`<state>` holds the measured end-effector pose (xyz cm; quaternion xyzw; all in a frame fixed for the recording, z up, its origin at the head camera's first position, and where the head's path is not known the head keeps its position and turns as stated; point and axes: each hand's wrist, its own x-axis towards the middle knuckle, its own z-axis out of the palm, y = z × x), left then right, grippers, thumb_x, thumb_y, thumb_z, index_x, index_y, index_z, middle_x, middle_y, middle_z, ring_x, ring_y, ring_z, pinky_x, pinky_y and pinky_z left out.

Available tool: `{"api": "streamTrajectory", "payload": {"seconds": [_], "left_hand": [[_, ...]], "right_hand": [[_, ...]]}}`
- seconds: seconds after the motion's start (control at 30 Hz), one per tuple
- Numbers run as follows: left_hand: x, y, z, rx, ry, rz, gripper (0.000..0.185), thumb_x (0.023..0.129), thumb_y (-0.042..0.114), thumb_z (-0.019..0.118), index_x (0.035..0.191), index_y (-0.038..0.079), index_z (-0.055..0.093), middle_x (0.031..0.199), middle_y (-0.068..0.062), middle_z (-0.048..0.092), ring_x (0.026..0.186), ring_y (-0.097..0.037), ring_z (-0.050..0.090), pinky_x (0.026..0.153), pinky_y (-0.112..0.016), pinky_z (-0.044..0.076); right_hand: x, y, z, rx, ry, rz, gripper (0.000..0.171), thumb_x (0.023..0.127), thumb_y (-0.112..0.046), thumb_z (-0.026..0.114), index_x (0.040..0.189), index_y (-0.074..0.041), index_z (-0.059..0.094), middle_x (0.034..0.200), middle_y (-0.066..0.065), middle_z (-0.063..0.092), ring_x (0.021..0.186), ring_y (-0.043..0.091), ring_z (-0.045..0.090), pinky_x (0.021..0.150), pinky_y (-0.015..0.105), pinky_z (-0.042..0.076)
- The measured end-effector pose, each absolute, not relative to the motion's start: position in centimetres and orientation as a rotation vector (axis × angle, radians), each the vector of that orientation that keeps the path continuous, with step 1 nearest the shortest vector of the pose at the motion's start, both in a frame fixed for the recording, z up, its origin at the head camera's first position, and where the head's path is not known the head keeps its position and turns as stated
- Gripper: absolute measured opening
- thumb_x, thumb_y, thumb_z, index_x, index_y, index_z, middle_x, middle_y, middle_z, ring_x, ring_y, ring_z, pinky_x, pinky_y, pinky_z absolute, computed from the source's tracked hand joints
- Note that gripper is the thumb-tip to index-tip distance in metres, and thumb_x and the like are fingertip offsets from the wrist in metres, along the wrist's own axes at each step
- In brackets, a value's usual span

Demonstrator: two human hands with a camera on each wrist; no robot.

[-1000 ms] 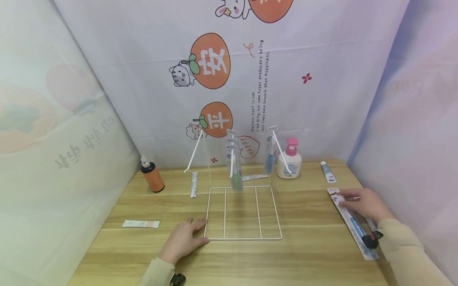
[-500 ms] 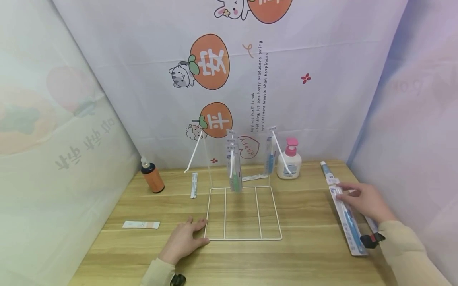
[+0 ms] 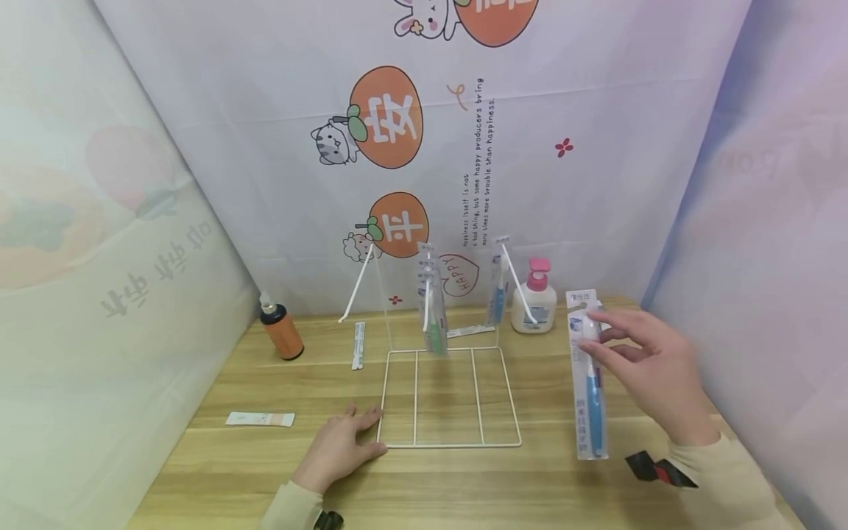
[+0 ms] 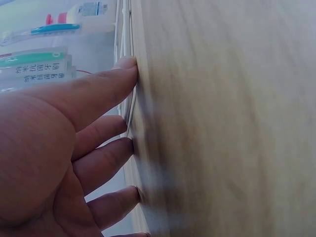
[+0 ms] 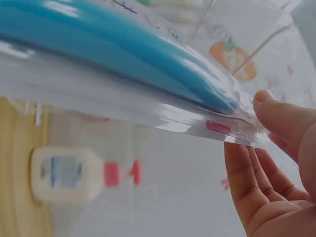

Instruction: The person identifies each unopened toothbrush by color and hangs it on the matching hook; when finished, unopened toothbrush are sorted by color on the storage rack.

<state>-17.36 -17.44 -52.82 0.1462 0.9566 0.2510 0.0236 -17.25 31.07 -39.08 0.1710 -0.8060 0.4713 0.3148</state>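
Observation:
My right hand pinches a packaged toothbrush near its top, between thumb and fingers. The blue-handled brush hangs upright in its clear pack, over the right part of the table. In the right wrist view the blue handle fills the upper left. My left hand rests with spread fingers at the front left corner of a white wire rack. In the left wrist view its fingertips touch the table beside the wire. Green-handled packaged toothbrushes hang on the middle hook, a blue one on the right.
The rack's left hook carries nothing. A white pump bottle with a pink top stands behind right, an orange and black bottle at the left. Slim sachets lie on the table. Fabric walls enclose the sides and back.
My right hand has lifted the packaged toothbrush off the table at the right and carried it leftward, tilting it from lying to upright. My left hand has stayed at the rack's corner.

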Motion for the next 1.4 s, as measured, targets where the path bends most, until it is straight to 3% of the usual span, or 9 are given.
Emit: {"api": "streamTrajectory", "payload": {"seconds": [0.13,0.27,0.5,0.63,0.87,0.97,1.2,1.4], "left_hand": [[-17.4,-17.5,-52.9,0.447,2.959,0.769,0.064,0.091,0.044,0.087,0.145,0.014,0.071,0.148,-0.013,0.066,0.140,-0.058,0.052,0.107,-0.076,0.044],[-17.5,-17.5,-52.8,0.450,2.960,0.763,0.065,0.090,0.045,0.087,0.145,0.014,0.070,0.148,-0.012,0.066,0.141,-0.057,0.051,0.107,-0.077,0.043],[-17.6,-17.5,-52.9,0.440,2.958,0.765,0.065,0.091,0.045,0.087,0.145,0.014,0.070,0.148,-0.012,0.066,0.141,-0.056,0.051,0.108,-0.077,0.042],[-17.6,-17.5,-52.9,0.437,2.954,0.763,0.065,0.091,0.046,0.087,0.146,0.015,0.070,0.148,-0.011,0.066,0.141,-0.057,0.051,0.109,-0.077,0.042],[-17.4,-17.5,-52.8,0.448,2.954,0.768,0.066,0.090,0.046,0.087,0.145,0.014,0.070,0.147,-0.012,0.066,0.141,-0.057,0.051,0.108,-0.077,0.042],[-17.4,-17.4,-52.7,0.450,2.952,0.768,0.066,0.090,0.046,0.087,0.145,0.014,0.070,0.148,-0.012,0.066,0.140,-0.058,0.051,0.108,-0.077,0.042],[-17.6,-17.4,-52.9,0.441,2.955,0.761,0.065,0.091,0.046,0.086,0.146,0.015,0.070,0.148,-0.012,0.065,0.140,-0.059,0.051,0.108,-0.076,0.043],[-17.5,-17.4,-52.9,0.428,2.951,0.769,0.065,0.091,0.045,0.086,0.147,0.015,0.069,0.150,-0.015,0.064,0.139,-0.061,0.050,0.109,-0.077,0.041]], "right_hand": [[-15.9,28.9,-38.0,0.589,-1.970,1.337,0.059,0.069,0.033,0.083,0.123,0.007,0.077,0.120,0.018,0.072,0.095,0.013,0.071,0.074,0.019,0.062],[-15.1,27.5,-37.7,0.730,-1.829,1.435,0.058,0.066,0.039,0.079,0.120,0.016,0.073,0.121,0.024,0.069,0.097,0.018,0.071,0.075,0.020,0.062],[-14.6,26.1,-37.5,0.919,-1.683,1.561,0.046,0.074,0.030,0.082,0.118,0.022,0.070,0.121,0.026,0.068,0.097,0.019,0.072,0.076,0.021,0.062],[-14.7,25.6,-37.7,0.916,-1.706,1.519,0.046,0.073,0.029,0.083,0.117,0.020,0.072,0.119,0.027,0.068,0.095,0.018,0.073,0.074,0.021,0.062],[-15.2,24.9,-38.4,0.815,-1.825,1.341,0.063,0.060,0.036,0.084,0.117,0.012,0.077,0.119,0.023,0.069,0.093,0.014,0.072,0.072,0.021,0.062],[-15.5,24.6,-38.7,0.784,-1.847,1.310,0.065,0.059,0.036,0.085,0.117,0.009,0.078,0.118,0.020,0.070,0.093,0.012,0.073,0.072,0.021,0.062],[-17.2,23.8,-39.4,0.728,-1.906,1.294,0.059,0.068,0.027,0.089,0.120,0.002,0.079,0.121,0.014,0.070,0.096,0.011,0.072,0.075,0.022,0.063],[-20.2,23.3,-39.9,0.664,-1.926,1.275,0.050,0.076,0.019,0.089,0.121,0.003,0.076,0.123,0.012,0.068,0.102,0.008,0.069,0.080,0.023,0.063]]}}
